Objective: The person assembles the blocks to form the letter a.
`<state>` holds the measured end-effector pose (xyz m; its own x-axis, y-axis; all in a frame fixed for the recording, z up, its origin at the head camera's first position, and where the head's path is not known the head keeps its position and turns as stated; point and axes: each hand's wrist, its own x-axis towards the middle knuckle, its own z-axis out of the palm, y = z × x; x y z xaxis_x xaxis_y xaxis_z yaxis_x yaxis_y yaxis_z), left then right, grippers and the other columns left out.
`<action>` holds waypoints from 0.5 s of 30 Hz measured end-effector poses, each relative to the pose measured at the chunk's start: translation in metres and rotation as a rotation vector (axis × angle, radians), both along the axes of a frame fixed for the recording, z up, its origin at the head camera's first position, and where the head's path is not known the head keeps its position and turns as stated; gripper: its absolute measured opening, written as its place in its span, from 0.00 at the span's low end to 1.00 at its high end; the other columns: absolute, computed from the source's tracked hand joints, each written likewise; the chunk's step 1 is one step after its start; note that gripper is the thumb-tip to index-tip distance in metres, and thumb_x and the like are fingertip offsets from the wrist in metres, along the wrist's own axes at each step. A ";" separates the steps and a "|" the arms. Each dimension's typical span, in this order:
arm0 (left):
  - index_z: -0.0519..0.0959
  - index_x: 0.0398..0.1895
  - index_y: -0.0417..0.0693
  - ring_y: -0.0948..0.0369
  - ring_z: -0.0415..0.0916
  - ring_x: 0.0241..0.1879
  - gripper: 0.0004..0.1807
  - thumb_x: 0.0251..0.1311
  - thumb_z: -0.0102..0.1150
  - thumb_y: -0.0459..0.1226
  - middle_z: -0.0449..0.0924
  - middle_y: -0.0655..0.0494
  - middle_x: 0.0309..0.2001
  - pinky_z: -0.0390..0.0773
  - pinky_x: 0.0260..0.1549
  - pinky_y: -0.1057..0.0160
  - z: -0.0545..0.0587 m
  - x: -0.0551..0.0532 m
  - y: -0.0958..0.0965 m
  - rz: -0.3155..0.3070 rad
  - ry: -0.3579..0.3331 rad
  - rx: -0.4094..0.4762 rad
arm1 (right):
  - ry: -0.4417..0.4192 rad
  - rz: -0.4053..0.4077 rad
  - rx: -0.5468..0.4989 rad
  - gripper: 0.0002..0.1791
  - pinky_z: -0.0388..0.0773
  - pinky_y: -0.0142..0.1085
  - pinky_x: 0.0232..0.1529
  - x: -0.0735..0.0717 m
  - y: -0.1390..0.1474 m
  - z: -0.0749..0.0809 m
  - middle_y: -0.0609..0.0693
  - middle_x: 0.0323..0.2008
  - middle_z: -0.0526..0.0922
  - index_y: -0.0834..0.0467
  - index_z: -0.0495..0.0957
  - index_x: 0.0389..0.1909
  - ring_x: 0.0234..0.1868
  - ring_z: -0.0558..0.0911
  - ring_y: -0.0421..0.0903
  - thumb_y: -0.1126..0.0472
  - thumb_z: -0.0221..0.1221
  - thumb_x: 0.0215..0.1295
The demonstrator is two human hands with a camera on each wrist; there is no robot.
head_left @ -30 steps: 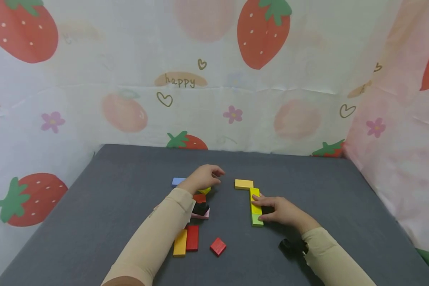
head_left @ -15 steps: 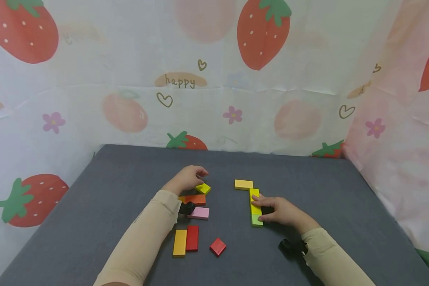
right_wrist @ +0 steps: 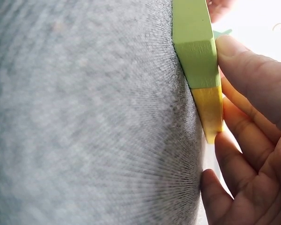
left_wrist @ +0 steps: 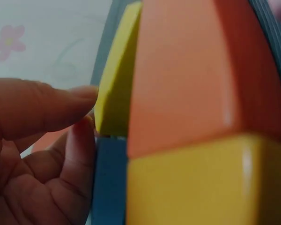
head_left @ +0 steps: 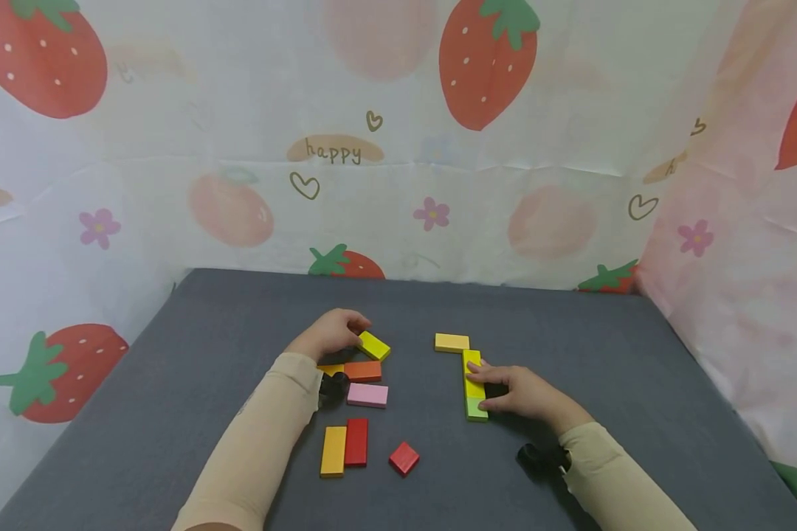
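Note:
In the head view my left hand (head_left: 328,333) is at the far left group of blocks, fingers loosely bent beside a tilted yellow block (head_left: 375,345). The left wrist view shows the thumb tip at that yellow block's edge and a fingertip beside a blue block (left_wrist: 109,180); the head view hides the blue one under the hand. Whether the left fingers press on either block is unclear. My right hand (head_left: 528,392) rests fingertips on a yellow block (head_left: 472,380) and its thumb on a light green block (head_left: 476,409), which lie end to end.
A pale yellow block (head_left: 452,342) sits off the column's far end. An orange block (head_left: 362,371), a pink block (head_left: 367,396), an upright-lying red block (head_left: 356,442), an amber block (head_left: 333,451) and a red square block (head_left: 404,459) lie on the grey cloth (head_left: 239,317).
My left hand has moved left, from beyond the yellow block to over the blue one, uncovering the yellow, orange and pink blocks. The right hand stays on its blocks.

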<state>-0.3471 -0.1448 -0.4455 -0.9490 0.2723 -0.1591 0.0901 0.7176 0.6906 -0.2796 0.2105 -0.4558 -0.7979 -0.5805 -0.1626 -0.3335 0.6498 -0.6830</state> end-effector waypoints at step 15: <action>0.80 0.46 0.47 0.56 0.70 0.42 0.16 0.52 0.64 0.34 0.77 0.53 0.44 0.73 0.47 0.58 0.001 0.003 0.001 0.005 0.002 -0.114 | -0.015 -0.014 0.000 0.31 0.53 0.51 0.63 0.000 -0.001 0.001 0.43 0.64 0.63 0.48 0.71 0.59 0.68 0.54 0.50 0.48 0.64 0.51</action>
<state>-0.3446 -0.1436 -0.4442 -0.9504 0.2481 -0.1873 0.0876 0.7919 0.6043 -0.2795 0.2091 -0.4550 -0.8032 -0.5694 -0.1747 -0.3141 0.6541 -0.6881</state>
